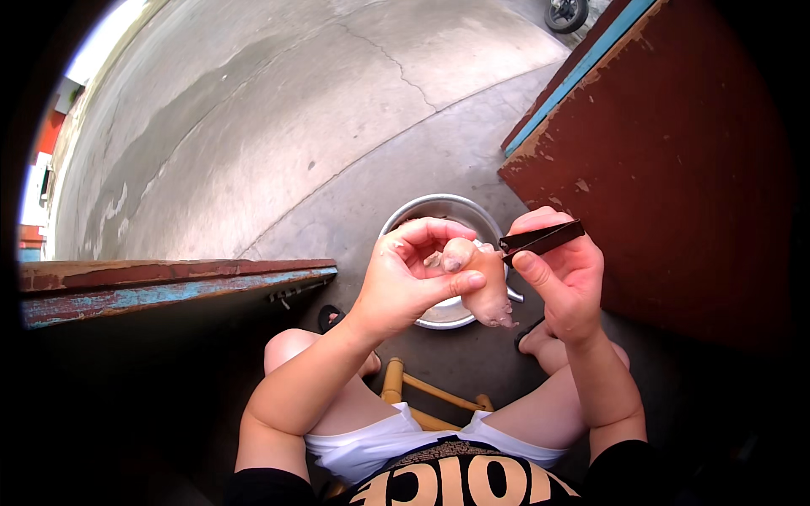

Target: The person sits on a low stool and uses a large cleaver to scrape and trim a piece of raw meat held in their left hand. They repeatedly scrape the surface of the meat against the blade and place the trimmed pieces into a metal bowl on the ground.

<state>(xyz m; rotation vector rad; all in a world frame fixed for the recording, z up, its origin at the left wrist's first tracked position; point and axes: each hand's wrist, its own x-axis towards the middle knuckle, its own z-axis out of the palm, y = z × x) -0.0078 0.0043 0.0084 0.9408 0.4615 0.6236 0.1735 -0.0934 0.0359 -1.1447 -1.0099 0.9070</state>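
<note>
A pale pig's trotter is held in my left hand, with the thumb across its near side and the fingers around the toe end. Its ragged cut end points down towards me. My right hand pinches a pair of dark, wide-bladed tweezers between thumb and fingers. The tweezers' tips meet or nearly meet the trotter's right edge; whether they grip anything there is too small to tell. Below both hands stands a round metal basin on the floor, its contents mostly hidden by my hands and the trotter.
A worn red-brown wooden door stands close on my right. Another door leaf, with peeling blue paint, juts in from the left. Beneath me is a bamboo stool. Cracked concrete stretches ahead to a wheel.
</note>
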